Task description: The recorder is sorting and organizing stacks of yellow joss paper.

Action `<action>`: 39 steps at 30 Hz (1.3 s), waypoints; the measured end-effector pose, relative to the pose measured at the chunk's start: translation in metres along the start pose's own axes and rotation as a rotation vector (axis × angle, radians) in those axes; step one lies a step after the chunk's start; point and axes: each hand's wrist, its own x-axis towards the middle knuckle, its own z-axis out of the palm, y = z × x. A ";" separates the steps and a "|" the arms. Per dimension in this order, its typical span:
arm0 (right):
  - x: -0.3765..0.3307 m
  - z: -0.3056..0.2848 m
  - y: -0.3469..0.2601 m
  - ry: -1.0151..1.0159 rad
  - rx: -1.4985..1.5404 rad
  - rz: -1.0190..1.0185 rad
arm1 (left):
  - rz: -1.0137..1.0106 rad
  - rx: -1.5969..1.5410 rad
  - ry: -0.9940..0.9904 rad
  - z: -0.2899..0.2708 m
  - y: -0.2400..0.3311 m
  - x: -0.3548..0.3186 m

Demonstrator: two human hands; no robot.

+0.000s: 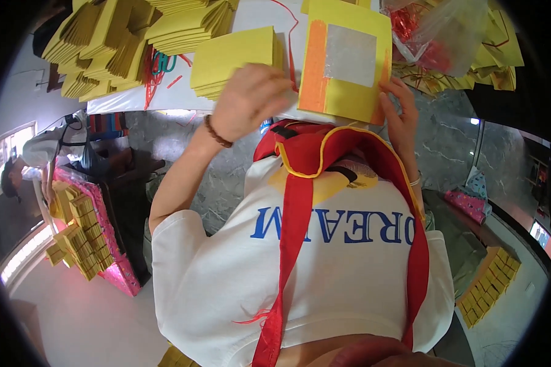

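A yellow paper sheet [346, 101] with orange side bands and a silver square lies on the white table in front of me. At its lower right edge my right hand [401, 115] has its fingers bent round the paper's border. My left hand [251, 101], with a brown bead bracelet at the wrist, is smeared by motion, so its fingers do not show clearly. It hovers between that sheet and a stack of folded yellow paper [232, 58], overlapping the stack's near right corner in view. Past the sheet's left edge runs a thin red string [292, 49].
Bundles of folded yellow paper [113, 43] fill the table's far left, with green-handled scissors [163, 62] and red string scraps nearby. A clear plastic bag [441, 37] with red material sits far right on more yellow paper. Left, another person [43, 150] is near a pink-covered table [125, 275] with stacked bundles.
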 end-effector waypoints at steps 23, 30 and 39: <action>0.000 0.007 0.030 -0.033 0.588 0.376 | -0.090 -0.478 -0.267 0.041 0.000 0.055; 0.004 0.003 0.026 -0.106 0.486 0.336 | -0.325 -0.752 -0.491 0.039 -0.011 0.063; 0.001 0.004 0.022 -0.077 0.522 0.366 | -0.374 -0.770 -0.593 0.039 -0.016 0.071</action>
